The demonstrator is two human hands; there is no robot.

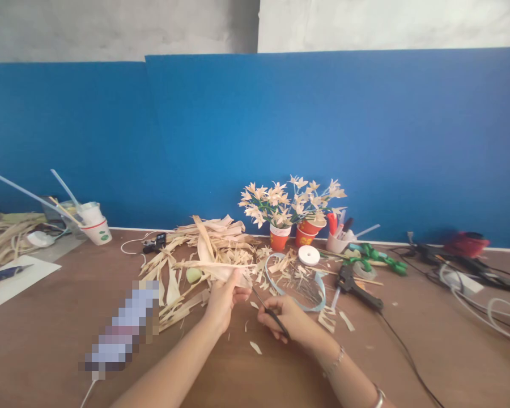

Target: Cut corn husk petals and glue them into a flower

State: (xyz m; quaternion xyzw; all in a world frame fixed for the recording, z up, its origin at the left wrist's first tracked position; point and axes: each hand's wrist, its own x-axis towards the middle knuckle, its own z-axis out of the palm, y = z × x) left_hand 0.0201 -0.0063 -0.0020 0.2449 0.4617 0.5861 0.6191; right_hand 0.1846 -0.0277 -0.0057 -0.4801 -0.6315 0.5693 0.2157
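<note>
My left hand pinches a pale dried corn husk, which stretches out to the left above the husk heap. In my right hand is a pair of dark-handled scissors, its blades pointing up and left towards the end of the husk by my left fingers. Whether the blades touch the husk I cannot tell. Small husk scraps lie on the table around both hands. Behind my left hand spreads a heap of dried husks.
White husk flowers stand in red paper cups at the back. A white ribbon spool, a light blue ribbon and a black glue gun lie right. A pixelated object lies left. Cables run far right.
</note>
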